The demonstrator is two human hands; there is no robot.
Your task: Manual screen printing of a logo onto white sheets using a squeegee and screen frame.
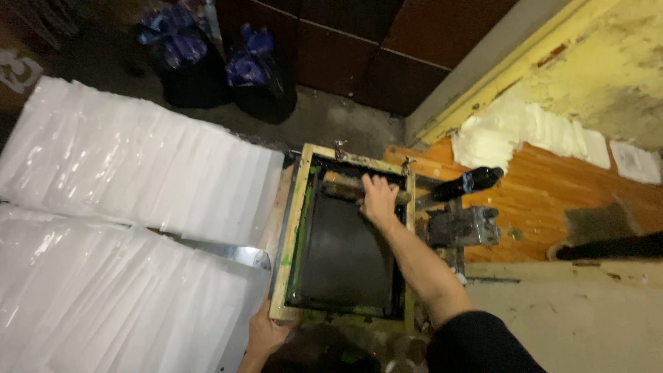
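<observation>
A person leans over a wooden printing frame (pixel 291 228) with a dark mesh screen (pixel 345 249), lying flat on a worktable between fanned stacks of white sheets (pixel 124 179) and an orange board (pixel 545 200). The right hand (pixel 378 197) closes over a wooden squeegee (pixel 345 188) at the far end of the screen. The left hand (pixel 266 333) grips the frame's near corner, fingers wrapped under the edge. Doing this well probably means pinning the frame firmly and keeping even pressure along the whole blade.
</observation>
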